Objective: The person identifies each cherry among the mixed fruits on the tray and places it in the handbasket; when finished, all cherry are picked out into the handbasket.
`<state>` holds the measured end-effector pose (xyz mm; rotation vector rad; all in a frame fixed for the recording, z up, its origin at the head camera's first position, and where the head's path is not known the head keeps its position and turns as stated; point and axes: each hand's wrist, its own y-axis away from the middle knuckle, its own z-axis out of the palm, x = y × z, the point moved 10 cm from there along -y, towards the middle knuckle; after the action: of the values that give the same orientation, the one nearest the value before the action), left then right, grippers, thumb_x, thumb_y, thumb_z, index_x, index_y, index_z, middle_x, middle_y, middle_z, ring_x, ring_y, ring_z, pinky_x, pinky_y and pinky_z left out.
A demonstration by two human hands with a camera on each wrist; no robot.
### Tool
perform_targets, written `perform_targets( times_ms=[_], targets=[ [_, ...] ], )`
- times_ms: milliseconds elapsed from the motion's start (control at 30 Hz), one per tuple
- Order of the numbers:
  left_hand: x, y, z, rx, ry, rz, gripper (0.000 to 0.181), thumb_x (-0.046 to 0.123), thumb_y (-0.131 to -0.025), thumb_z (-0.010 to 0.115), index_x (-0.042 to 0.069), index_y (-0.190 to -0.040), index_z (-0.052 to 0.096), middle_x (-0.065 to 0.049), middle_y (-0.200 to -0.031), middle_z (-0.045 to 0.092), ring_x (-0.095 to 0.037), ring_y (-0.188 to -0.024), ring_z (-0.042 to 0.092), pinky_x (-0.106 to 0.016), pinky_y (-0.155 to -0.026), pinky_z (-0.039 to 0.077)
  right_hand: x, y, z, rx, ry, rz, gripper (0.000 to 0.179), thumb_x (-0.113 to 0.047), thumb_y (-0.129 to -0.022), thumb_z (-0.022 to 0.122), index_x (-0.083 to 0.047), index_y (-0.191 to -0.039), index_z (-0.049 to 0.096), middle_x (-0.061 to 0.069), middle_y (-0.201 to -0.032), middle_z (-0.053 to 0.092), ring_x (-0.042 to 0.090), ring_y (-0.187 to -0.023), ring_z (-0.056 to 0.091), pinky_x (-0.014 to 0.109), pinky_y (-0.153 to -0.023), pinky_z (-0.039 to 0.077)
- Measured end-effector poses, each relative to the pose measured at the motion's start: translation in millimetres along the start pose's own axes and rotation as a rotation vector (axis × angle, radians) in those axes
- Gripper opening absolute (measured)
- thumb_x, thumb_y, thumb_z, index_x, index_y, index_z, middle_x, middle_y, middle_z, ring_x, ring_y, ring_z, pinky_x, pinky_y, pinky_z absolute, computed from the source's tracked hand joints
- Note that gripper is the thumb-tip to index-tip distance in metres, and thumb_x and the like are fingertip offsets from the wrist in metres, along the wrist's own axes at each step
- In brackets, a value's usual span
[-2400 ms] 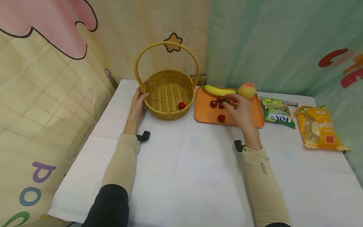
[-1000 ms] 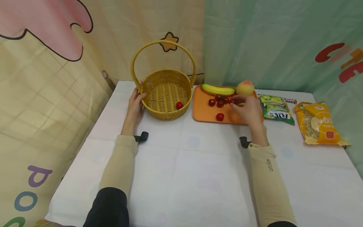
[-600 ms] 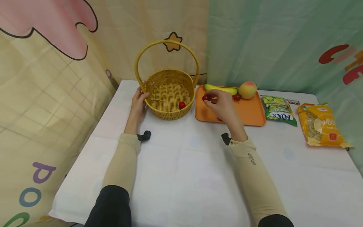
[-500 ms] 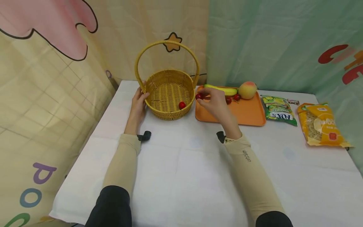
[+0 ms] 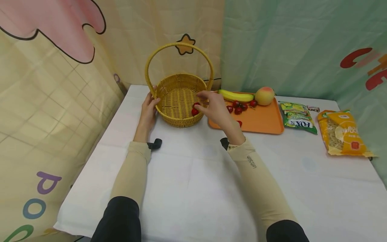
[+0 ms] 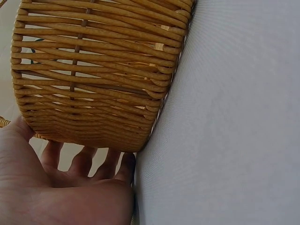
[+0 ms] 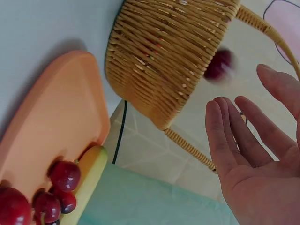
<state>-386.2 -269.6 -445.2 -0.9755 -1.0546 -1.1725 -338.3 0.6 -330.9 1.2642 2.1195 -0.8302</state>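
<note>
Hovering, right hand point(image 5: 216, 107) spreads above the basket point(image 5: 174, 119)

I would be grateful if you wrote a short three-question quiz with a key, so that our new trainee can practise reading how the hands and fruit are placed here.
1. Multiple choice: Who holds the round golden wicker basket? A) the left hand only; B) the right hand only; C) both hands.
2. Fill in: The curved yellow banana lies on the flat, rectangular orange ____.
3. True or false: In the right wrist view, a gap shows between the person's right hand and the blurred, round dark red cherry.

Key:
1. A: the left hand grips its side.
2. Tray.
3. True.
</note>
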Motion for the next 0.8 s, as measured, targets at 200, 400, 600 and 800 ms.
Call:
perform_targets(
  times_ms=[200,400,600,800],
  targets=[
    [-0.7,0.4,-0.2,0.009,0.012,-0.005,0.056,0.012,-0.106,0.055,0.031,-0.158,0.049,0.002,-0.168,0.040,-0.015,-0.153,0.039,-0.034,-0.129,0.026,24.2,17.7,-17.8,0.079,-0.023,-0.028,0.038,-0.011,-0.098,0.075,0.003,-0.133,0.068,0.021,-0.129,0.071,0.037,-0.120,0.066,0.051,-0.102,0.058],
    [-3.1,0.7,0.0,0.010,0.000,-0.012,0.056,0.011,-0.106,0.054,0.033,-0.158,0.049,0.003,-0.168,0.040,-0.014,-0.154,0.038,-0.035,-0.130,0.025,53.7,38.6,-46.6,0.168,-0.019,0.010,0.037,-0.009,-0.096,0.076,0.003,-0.131,0.070,0.022,-0.128,0.072,0.038,-0.115,0.069,0.053,-0.098,0.059],
    [-2.6,-0.2,-0.3,0.004,-0.002,-0.011,0.058,0.011,-0.106,0.054,0.031,-0.160,0.047,0.003,-0.170,0.037,-0.015,-0.155,0.036,-0.035,-0.131,0.023,82.8,50.8,-64.2,0.181,-0.010,0.101,0.036,-0.012,-0.097,0.076,0.000,-0.131,0.071,0.023,-0.120,0.074,0.037,-0.109,0.071,0.051,-0.099,0.058],
    [-0.8,-1.2,-0.9,-0.006,0.016,-0.014,0.059,0.012,-0.106,0.055,0.030,-0.161,0.045,0.003,-0.170,0.036,-0.014,-0.155,0.035,-0.035,-0.131,0.022,114.0,58.0,-79.1,0.148,-0.021,0.208,0.036,-0.014,-0.099,0.074,0.002,-0.131,0.070,0.022,-0.126,0.072,0.036,-0.119,0.066,0.051,-0.106,0.055]
  ],
)
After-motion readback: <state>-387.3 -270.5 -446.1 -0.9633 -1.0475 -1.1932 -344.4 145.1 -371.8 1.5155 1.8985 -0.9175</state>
